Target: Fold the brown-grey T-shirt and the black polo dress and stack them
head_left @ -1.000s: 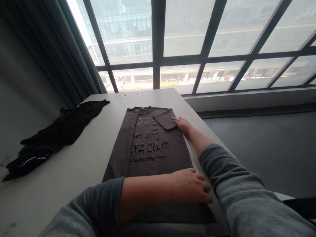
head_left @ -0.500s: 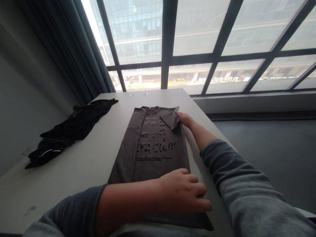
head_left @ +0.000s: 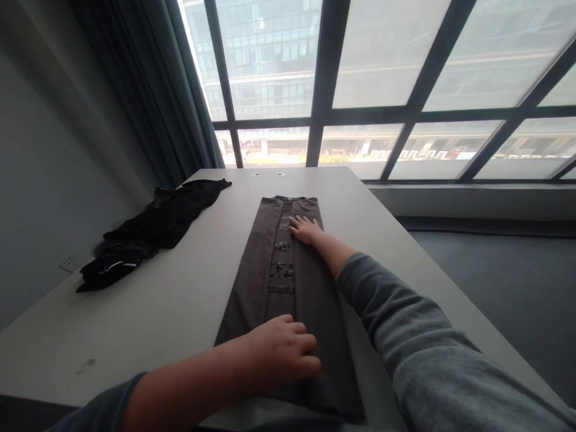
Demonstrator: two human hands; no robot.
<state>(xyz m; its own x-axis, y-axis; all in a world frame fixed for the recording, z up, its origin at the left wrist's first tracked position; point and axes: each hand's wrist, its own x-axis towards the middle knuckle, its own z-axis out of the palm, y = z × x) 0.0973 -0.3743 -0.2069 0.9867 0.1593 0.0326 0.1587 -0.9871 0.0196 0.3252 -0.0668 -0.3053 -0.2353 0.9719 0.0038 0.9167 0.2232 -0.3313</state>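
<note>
A dark grey-brown T-shirt (head_left: 252, 282) lies on the white table, its collar at the far end. Both its long sides are folded inward, so just a strip of the printed lettering shows between them. My right hand (head_left: 306, 230) rests on the far part of the right-hand fold, fingers spread and palm down. Across the near part of the T-shirt reaches my left hand (head_left: 285, 351), its fingers curled on the folded-over edge. The fingertips of that hand are hidden beneath it.
Dark clothes (head_left: 166, 222) lie in a loose heap at the table's left side. Two small white discs (head_left: 282, 174) are near the far edge of the table (head_left: 180, 318). Beyond stand a window and a dark curtain (head_left: 148, 78).
The T-shirt's right side, with its sleeve, has been folded inward over the print. Both hands have moved left with it, and my right hand's fingers have spread. The view has shifted slightly.
</note>
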